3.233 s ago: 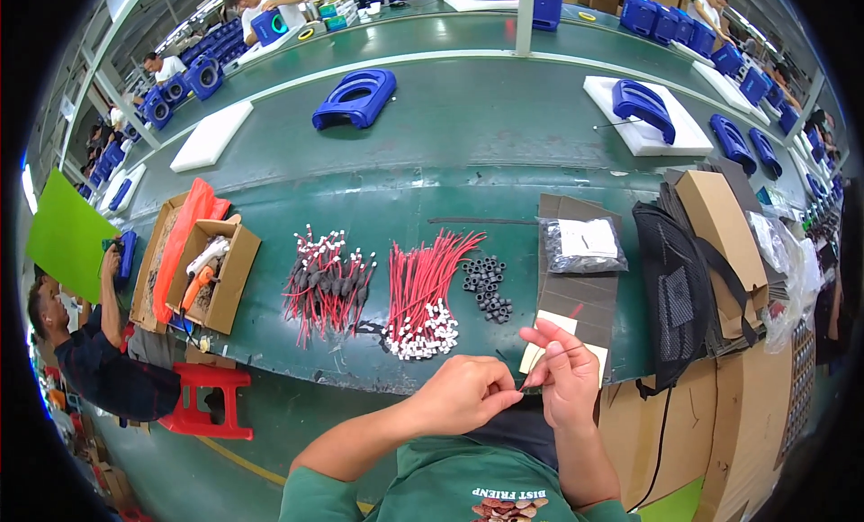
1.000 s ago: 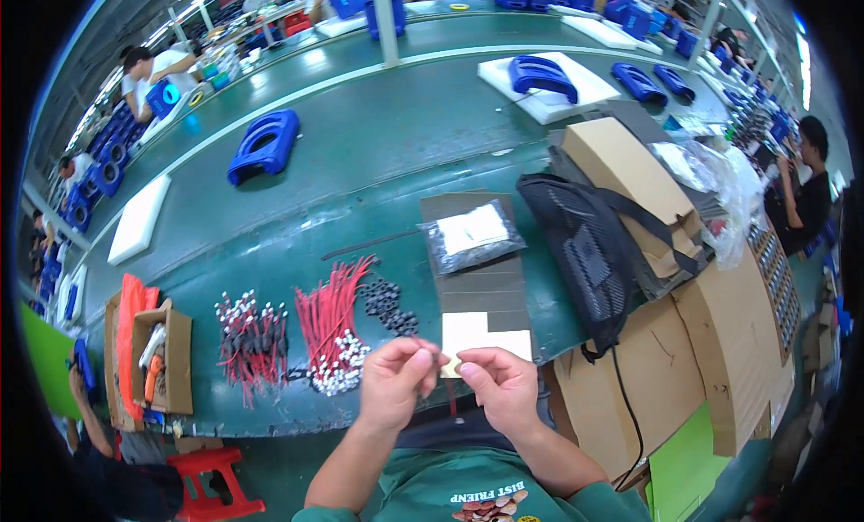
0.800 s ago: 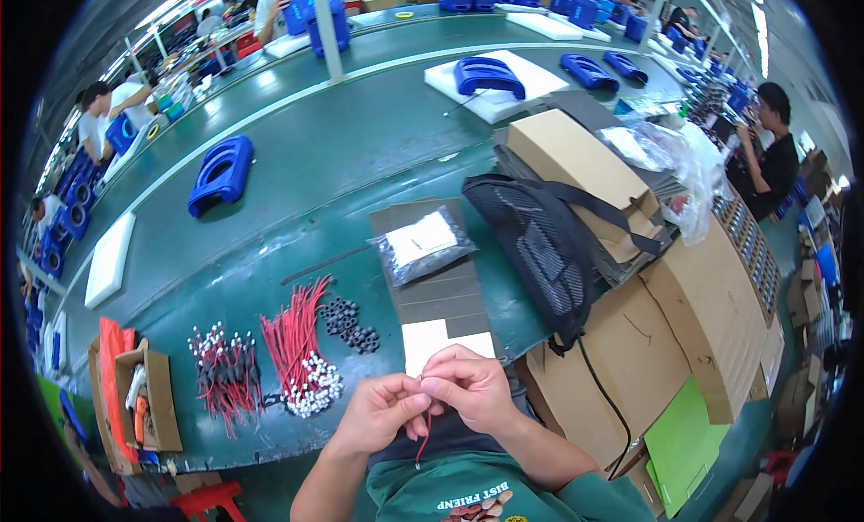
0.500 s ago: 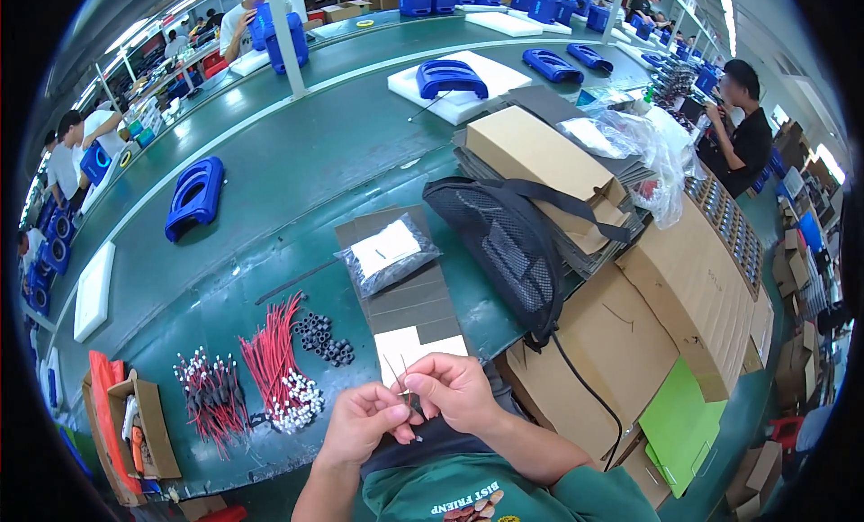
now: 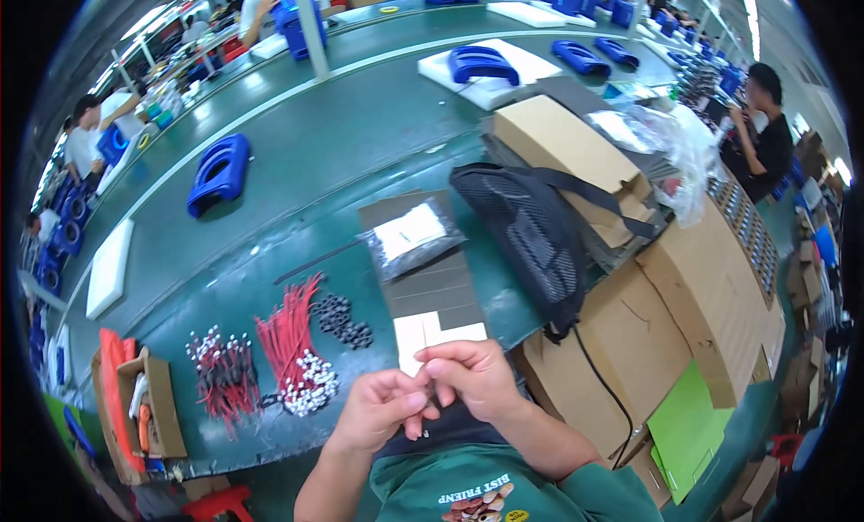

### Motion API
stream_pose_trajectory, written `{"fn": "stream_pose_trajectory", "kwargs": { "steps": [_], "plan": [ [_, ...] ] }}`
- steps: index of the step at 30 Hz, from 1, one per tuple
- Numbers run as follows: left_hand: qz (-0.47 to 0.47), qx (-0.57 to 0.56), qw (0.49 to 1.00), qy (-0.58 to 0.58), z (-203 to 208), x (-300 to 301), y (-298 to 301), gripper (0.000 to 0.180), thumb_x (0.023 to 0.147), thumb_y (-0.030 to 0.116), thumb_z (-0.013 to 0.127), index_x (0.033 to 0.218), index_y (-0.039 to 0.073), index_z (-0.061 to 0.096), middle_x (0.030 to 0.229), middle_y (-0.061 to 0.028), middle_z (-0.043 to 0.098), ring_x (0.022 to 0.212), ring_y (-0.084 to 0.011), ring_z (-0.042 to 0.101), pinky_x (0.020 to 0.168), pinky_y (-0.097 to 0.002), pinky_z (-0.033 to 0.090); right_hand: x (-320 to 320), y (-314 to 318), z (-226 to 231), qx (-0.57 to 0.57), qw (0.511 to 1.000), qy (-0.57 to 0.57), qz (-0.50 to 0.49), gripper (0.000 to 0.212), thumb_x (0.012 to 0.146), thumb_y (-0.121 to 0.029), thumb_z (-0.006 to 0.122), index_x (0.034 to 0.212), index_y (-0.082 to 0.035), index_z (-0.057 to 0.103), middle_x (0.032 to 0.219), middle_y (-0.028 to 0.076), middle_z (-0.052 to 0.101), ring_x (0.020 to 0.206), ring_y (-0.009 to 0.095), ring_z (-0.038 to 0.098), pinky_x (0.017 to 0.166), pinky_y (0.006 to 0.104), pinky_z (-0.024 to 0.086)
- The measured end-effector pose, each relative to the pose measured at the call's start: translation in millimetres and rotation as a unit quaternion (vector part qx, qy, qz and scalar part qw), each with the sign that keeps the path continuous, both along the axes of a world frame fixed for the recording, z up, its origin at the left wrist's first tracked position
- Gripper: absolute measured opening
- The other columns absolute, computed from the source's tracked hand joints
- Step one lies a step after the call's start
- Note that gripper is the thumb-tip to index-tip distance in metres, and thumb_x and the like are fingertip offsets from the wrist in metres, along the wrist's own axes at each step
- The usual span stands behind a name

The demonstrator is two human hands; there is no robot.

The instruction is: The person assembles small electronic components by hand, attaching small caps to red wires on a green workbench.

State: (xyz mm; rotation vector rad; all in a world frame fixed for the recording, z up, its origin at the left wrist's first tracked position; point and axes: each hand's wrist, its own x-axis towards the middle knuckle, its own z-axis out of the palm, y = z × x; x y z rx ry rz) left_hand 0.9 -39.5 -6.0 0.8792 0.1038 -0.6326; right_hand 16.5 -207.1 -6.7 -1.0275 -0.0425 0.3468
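Close in front of my body, my left hand [image 5: 382, 409] and my right hand [image 5: 472, 380] meet with fingertips pinched on a thin dark wire [image 5: 433, 400]. Most of the wire is hidden by the fingers; a small white tip pokes out below my left hand. To the left on the green bench lies a bundle of red wires with white connectors [image 5: 295, 328]. Farther left is a second bundle of red wires with black sleeves [image 5: 223, 378]. Small black rings [image 5: 340, 320] are heaped beside the red wires. White paper [image 5: 417, 333] lies just beyond my hands.
A clear bag of dark parts [image 5: 414, 238] rests on grey card. To its right are a black mesh bag [image 5: 522, 234] and cardboard boxes [image 5: 562, 144]. A small tool box [image 5: 157, 405] stands at the left edge. Blue plastic housings [image 5: 219, 174] lie on the far belt; people work beyond.
The whole view has shifted slightly, with the bench appearing farther right. My hands have drawn closer together, and the wire ends that stuck up above the fingers are harder to see.
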Motion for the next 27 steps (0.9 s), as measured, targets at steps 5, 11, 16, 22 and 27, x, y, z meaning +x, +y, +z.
{"fn": "stream_pose_trajectory", "kwargs": {
  "steps": [5,11,16,22,27],
  "plan": [
    [-0.005,-0.006,1.000,0.013,0,-4,5,0.009,0.080,0.005,0.059,0.083,-0.002,0.055,0.073,-0.0162,0.062,0.049,-0.0103,0.056,0.045,-0.0194,0.046,3,9,-2,0.048,0.998,0.029,-0.026,0.017,0.083,-0.005,0.054,0.098,0.002,0.059,0.076,0.011,0.063,0.049,0.007,0.051,0.044,0.0162,0.042],
    [0.014,-0.036,0.999,0.016,-1,-7,9,0.007,0.081,0.005,0.058,0.082,-0.001,0.054,0.074,-0.0177,0.062,0.049,-0.0110,0.057,0.044,-0.0200,0.047,6,10,-4,0.061,0.997,0.003,-0.043,0.008,0.083,-0.005,0.054,0.086,0.001,0.058,0.076,0.012,0.062,0.048,0.007,0.051,0.043,0.0164,0.042],
    [0.093,-0.049,0.993,0.044,-6,-7,4,0.006,0.083,0.005,0.055,0.082,-0.001,0.054,0.076,-0.0184,0.062,0.051,-0.0135,0.059,0.046,-0.0223,0.050,5,0,-3,0.077,0.994,-0.050,-0.052,0.006,0.082,-0.001,0.053,0.086,0.001,0.058,0.080,0.012,0.061,0.053,0.008,0.053,0.049,0.0180,0.044],
    [0.236,-0.090,0.964,0.080,-3,-3,-3,0.005,0.086,0.007,0.051,0.082,0.004,0.050,0.075,-0.0136,0.060,0.057,-0.0130,0.058,0.050,-0.0213,0.049,7,-6,7,-0.053,0.974,-0.221,0.008,0.005,0.075,0.005,0.059,0.079,0.003,0.061,0.087,0.012,0.062,0.078,0.016,0.060,0.068,0.0253,0.047],
    [0.244,-0.081,0.965,0.050,3,-4,-6,0.005,0.086,0.007,0.051,0.082,0.004,0.050,0.076,-0.0143,0.060,0.058,-0.0144,0.059,0.052,-0.0234,0.051,9,-10,16,-0.134,0.951,-0.276,0.022,0.007,0.069,-0.001,0.067,0.075,-0.001,0.063,0.084,0.010,0.063,0.077,0.018,0.061,0.069,0.0258,0.047]
  ]
}}
